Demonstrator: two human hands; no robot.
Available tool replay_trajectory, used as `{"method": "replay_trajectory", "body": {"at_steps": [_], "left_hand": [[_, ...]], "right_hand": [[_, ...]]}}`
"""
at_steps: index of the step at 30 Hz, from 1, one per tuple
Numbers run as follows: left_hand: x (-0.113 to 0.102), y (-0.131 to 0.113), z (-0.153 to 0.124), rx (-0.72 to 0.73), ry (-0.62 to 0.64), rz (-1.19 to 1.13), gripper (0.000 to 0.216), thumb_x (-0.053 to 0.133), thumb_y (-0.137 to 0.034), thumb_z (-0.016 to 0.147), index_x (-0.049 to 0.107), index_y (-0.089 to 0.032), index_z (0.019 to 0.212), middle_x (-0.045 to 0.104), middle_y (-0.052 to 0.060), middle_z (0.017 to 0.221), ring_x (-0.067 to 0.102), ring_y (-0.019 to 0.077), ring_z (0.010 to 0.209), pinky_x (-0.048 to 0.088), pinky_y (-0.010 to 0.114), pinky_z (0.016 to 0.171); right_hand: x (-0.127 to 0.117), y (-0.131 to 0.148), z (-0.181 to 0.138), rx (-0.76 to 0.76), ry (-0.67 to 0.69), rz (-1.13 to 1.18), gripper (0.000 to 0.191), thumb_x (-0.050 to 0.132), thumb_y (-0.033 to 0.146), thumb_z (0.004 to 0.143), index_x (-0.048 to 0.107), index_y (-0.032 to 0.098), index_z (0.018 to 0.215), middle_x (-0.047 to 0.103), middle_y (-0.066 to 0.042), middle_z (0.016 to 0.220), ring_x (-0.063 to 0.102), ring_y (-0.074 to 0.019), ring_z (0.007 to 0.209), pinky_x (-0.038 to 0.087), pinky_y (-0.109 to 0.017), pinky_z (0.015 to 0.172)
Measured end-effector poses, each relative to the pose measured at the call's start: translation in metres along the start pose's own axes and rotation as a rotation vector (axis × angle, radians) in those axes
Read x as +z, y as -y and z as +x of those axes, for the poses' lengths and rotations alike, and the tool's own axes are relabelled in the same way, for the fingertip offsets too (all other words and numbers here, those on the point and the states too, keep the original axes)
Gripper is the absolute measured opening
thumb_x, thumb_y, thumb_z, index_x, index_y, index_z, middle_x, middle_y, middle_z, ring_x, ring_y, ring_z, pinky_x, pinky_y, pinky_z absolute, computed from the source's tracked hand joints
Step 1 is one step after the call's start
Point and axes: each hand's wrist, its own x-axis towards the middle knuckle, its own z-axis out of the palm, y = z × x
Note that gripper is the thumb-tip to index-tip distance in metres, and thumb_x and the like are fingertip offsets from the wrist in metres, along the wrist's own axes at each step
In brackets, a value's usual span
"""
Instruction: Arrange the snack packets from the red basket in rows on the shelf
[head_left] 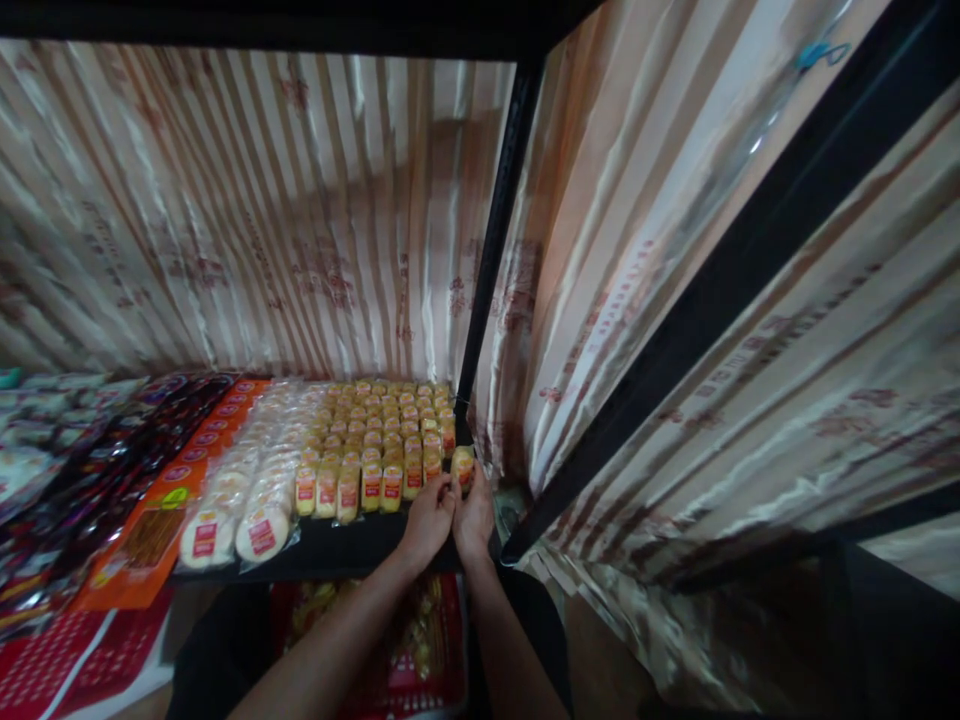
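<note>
Close to the black corner post, my right hand [474, 518] is wrapped round a small yellow packaged snack [463, 464] with a red and orange label. My left hand [431, 520] is right beside it, fingers curled together; whatever they may hold is hidden. In front of both hands, rows of similar yellow packaged snacks [371, 485] stand packed together on the black shelf [337, 540]. Left of them lie rows of round white packaged cakes [262, 533] with red labels.
Orange packets [154, 530] and dark shiny packets [97, 480] fill the shelf's left side. Below my arms is a red basket [457, 650] with more yellow packets. A black post [502, 240] and a slanting black beam [712, 270] frame the right, with printed plastic sheeting [337, 200] behind.
</note>
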Motion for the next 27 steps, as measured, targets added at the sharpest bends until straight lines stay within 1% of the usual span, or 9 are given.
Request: {"method": "replay_trajectory", "body": {"at_steps": [3,7,11,14,17,19,23,27], "left_hand": [[0.001,-0.002,0.002,-0.028,0.009,0.02,0.035,0.045,-0.013,0.076,0.059,-0.015,0.109,0.061,0.008,0.116,0.055,0.0163,0.106,0.038,0.029,0.098],[0.002,0.004,0.003,-0.053,0.004,0.035,0.035,0.044,-0.013,0.076,0.059,-0.016,0.108,0.06,0.008,0.119,0.054,0.017,0.11,0.036,0.03,0.1],[0.003,0.01,0.005,-0.047,0.004,0.022,0.033,0.046,-0.013,0.075,0.06,-0.017,0.106,0.061,0.007,0.117,0.055,0.0174,0.108,0.037,0.031,0.099],[0.002,0.011,0.005,-0.019,0.015,0.009,0.031,0.046,-0.014,0.076,0.06,-0.019,0.104,0.063,0.005,0.112,0.056,0.0169,0.104,0.039,0.031,0.097],[0.001,0.011,0.004,-0.016,0.011,0.01,0.031,0.045,-0.014,0.076,0.06,-0.019,0.102,0.063,0.005,0.111,0.057,0.0171,0.104,0.039,0.031,0.096],[0.001,0.011,0.004,-0.015,0.013,0.018,0.031,0.044,-0.013,0.077,0.06,-0.017,0.103,0.063,0.007,0.111,0.057,0.0173,0.103,0.04,0.031,0.096],[0.002,0.012,0.004,-0.028,0.011,0.036,0.032,0.044,-0.014,0.077,0.059,-0.015,0.105,0.063,0.009,0.11,0.057,0.0176,0.102,0.04,0.03,0.096],[0.001,0.013,0.005,-0.03,0.01,0.049,0.031,0.043,-0.015,0.078,0.06,-0.015,0.103,0.064,0.009,0.109,0.058,0.0177,0.101,0.04,0.03,0.095]], "right_hand": [[0.006,-0.001,0.012,-0.016,0.002,0.014,0.049,0.036,0.03,0.084,0.042,0.009,0.129,0.055,-0.018,0.12,0.049,-0.0239,0.113,0.039,-0.037,0.091],[0.013,0.0,0.026,-0.011,0.028,0.01,0.049,0.041,0.028,0.082,0.045,0.009,0.127,0.057,-0.018,0.116,0.05,-0.0242,0.11,0.04,-0.036,0.089],[0.017,0.001,0.034,-0.001,0.083,0.022,0.051,0.046,0.026,0.078,0.045,0.012,0.127,0.06,-0.014,0.113,0.054,-0.0232,0.105,0.042,-0.034,0.087],[0.019,-0.002,0.034,-0.048,0.122,0.047,0.052,0.044,0.027,0.079,0.044,0.016,0.13,0.061,-0.011,0.113,0.057,-0.0209,0.099,0.044,-0.032,0.085],[0.021,-0.005,0.031,-0.088,0.122,0.053,0.049,0.039,0.029,0.082,0.045,0.016,0.129,0.06,-0.011,0.117,0.056,-0.0204,0.102,0.043,-0.032,0.088],[0.022,-0.007,0.029,-0.084,0.131,0.036,0.048,0.036,0.03,0.084,0.048,0.013,0.127,0.06,-0.012,0.118,0.056,-0.0209,0.103,0.042,-0.033,0.089],[0.025,-0.008,0.029,-0.058,0.17,0.011,0.048,0.036,0.031,0.084,0.05,0.012,0.125,0.062,-0.013,0.114,0.058,-0.0208,0.095,0.043,-0.033,0.085],[0.028,-0.009,0.028,-0.1,0.102,-0.021,0.048,0.035,0.034,0.084,0.052,0.011,0.124,0.06,-0.015,0.112,0.053,-0.0236,0.102,0.041,-0.036,0.089]]}}
